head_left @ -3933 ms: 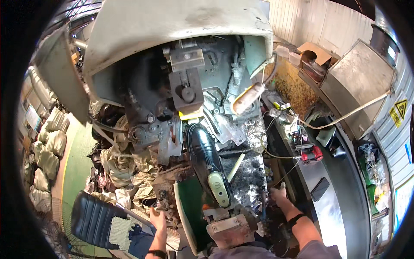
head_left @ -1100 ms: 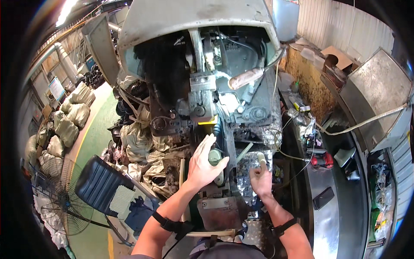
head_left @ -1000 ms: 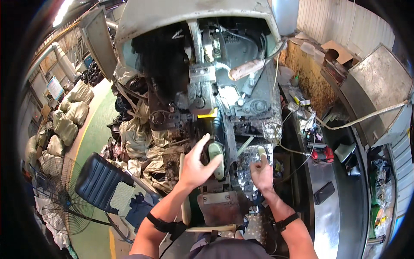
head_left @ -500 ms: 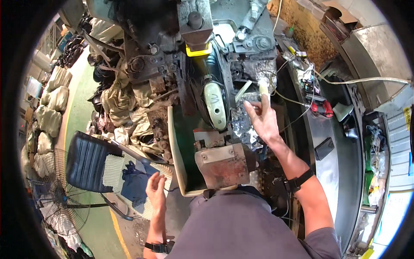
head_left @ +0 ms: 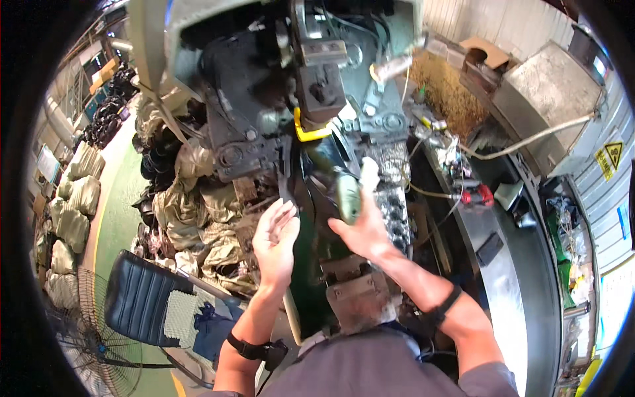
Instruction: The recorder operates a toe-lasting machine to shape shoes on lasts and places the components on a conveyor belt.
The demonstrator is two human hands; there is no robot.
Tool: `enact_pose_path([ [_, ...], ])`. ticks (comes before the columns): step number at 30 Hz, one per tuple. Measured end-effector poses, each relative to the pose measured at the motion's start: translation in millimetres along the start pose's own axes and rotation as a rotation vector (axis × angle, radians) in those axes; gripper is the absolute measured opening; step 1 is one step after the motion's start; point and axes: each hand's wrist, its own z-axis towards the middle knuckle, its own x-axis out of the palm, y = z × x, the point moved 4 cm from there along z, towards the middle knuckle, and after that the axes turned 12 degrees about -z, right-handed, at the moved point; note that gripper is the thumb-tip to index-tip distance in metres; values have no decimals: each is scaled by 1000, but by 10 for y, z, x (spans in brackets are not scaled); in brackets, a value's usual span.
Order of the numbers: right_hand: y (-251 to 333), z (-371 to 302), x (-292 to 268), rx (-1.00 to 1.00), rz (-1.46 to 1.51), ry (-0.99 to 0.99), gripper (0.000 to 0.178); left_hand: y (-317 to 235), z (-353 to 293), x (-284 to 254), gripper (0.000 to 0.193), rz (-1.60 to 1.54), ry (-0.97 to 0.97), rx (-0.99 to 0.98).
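Note:
Ahead of me, in the middle of a press-like machine, a black, glossy, shoe-shaped piece (head_left: 324, 162) points toward me, its pale green face (head_left: 348, 197) turned up. My right hand (head_left: 367, 228) is beside its near end, thumb apart from the fingers. White material (head_left: 369, 175) shows at the fingertips; blur hides whether it covers them or is held, and whether the hand touches the piece. My left hand (head_left: 275, 235) is raised left of the piece, open, fingers loosely bent with nothing visible in them. A dark upright metal bar (head_left: 285, 169) stands just beyond its fingertips.
Above the piece hangs a machine head (head_left: 322, 92) with a yellow edge (head_left: 311, 134). A rusty metal block (head_left: 360, 298) sits near my body. Left are a black chair (head_left: 149, 298), a wire fan (head_left: 99, 347) and heaped sacks (head_left: 198, 218). A metal bench (head_left: 506, 291) runs along the right.
My left hand has moved up and right, from beside the chair to the machine. My right hand has shifted left and down, closer to the shoe-shaped piece. The view has tilted upward.

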Motion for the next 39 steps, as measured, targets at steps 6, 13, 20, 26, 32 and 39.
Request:
enact_pose_path([
  [6, 207, -999, -833, -209, 139, 197, 96, -447, 149, 562, 71, -343, 148, -128],
  [13, -369, -2094, -997, -221, -83, 27, 100, -284, -364, 1232, 65, -287, 473, -271],
  [20, -738, -2837, -1601, -71, 22, -148, 110, 299, -825, 1999, 55, -534, 462, -525],
  [26, -1066, -3231, -2108, -331, -51, -845, 85, 1280, -1635, 2762, 45, -366, 583, -1146],
  [32, -2266, -4081, -2729, 447, 678, -1260, 78, 2517, -2507, 3447, 56, -50, 784, -1432],
  [39, -3699, -6351, -3888, 629, 1140, -2002, 33, 3164, -2850, 3850, 40, 258, 1143, -1214],
])
